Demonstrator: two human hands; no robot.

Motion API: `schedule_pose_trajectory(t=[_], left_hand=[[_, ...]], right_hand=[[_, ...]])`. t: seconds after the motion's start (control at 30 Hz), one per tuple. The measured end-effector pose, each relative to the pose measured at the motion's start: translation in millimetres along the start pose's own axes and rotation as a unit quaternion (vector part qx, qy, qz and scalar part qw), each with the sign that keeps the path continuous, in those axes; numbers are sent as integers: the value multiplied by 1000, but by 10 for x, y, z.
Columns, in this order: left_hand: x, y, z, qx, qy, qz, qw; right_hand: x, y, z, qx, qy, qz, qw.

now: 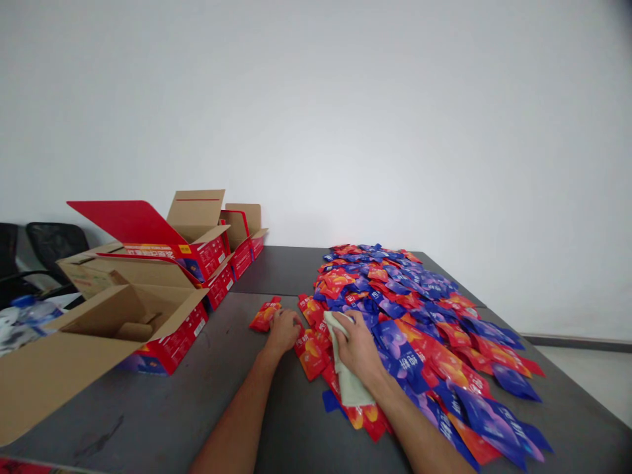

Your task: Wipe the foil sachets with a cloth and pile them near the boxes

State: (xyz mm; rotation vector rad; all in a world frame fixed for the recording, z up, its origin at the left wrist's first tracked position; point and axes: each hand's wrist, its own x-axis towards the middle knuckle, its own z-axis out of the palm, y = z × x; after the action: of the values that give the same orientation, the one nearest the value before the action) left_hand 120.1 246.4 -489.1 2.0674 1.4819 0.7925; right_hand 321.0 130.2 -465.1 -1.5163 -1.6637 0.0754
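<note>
Right hand: the right hand (pixel 356 345) has its fingers closed on a pale cloth (pixel 351 388), bunched up near the fingertips.
Cloth: hangs down from that hand and lies over some red packets at the pile's near left edge.
Left hand: the left hand (pixel 284 329) is palm down with fingers curled, tbh can't tell if it's actually pinching anything.
Next to it: a loose red packet (pixel 265 316) just past it on the left, more red packets (pixel 312 355) right beside it on the other side.
Packet pile: big messy spread of red and blue packets (pixel 395 289), overlapping all over the right half, running to the far end.
Desk: the dark desk (pixel 291 408) sits under all of it, bare strip down the middle.
Boxes: row of red cardboard boxes (pixel 185 339) on the left, flaps up, nearest one open.
Way left: plastic bottle with a blue cap (pixel 37 315), black mesh chair (pixel 59 250) behind.
Backdrop: plain white wall (pixel 316 118).
</note>
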Motion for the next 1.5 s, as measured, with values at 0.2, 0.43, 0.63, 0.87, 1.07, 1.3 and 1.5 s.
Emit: schedule_pose_trajectory(t=[0.2,0.43,0.63,0.87,1.07,1.3,1.5], left_hand=[[40,141,-40,-145,6,42,989],[-42,376,-48,-375,22,81,923],[-128,534,-84,-422,63,71,902],[-218,641,-32,-491,68,28,868],[-264,727,53,-619,15,-51,784],[-424,874,64,-653,-208,6,728],[-436,881,91,-637,-175,16,750]], right_hand=[[5,-36,-4,36,2,-21,999],[12,-137,-20,120,-31,-45,991],[3,-162,-39,173,-41,37,983],[43,-244,-95,248,-73,96,961],[67,-285,-139,264,-16,121,957],[136,-201,-243,318,88,196,924],[114,-126,-206,131,117,44,983]])
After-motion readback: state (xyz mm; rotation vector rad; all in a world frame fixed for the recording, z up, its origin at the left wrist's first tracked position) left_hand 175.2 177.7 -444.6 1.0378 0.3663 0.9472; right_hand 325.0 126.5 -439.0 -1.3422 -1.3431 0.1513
